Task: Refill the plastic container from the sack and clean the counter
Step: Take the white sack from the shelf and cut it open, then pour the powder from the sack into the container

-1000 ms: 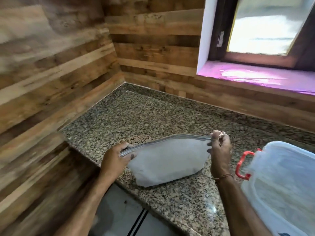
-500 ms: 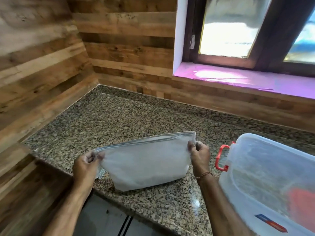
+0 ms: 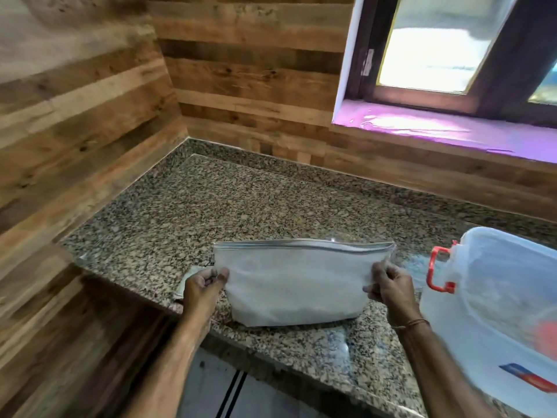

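The sack, a pale grey-white bag with a zip band along its top edge, stood upright on the granite desk, close to the front edge. It looked soft and partly filled, wider at the top than at the bottom, and its lower corners rested on the stone.

The left hand pinched the left side of the sack between thumb and fingers, a little below the zip band; its grip was clenched on the sack material. The right hand did the same on the right side, with the fingers curled around the sack's edge, so this grip was also grasping the sack. The 2 hands were at about the same height, and the sack was stretched flat between them. A thin thread bracelet was on the right wrist.

Just behind the left hand, a small piece of clear plastic lay on the desk; I could not tell what it was.

The plastic container, translucent white, stood at the right side, near the right hand but not touching it. It had a red handle on the side that faced the sack, and a label in red and blue low on its wall. Something red showed dimly through the wall, too blurred to identify.

The walls around the desk corner were covered in wood-pattern planks. A window with a dark frame was above, over a purple sill.
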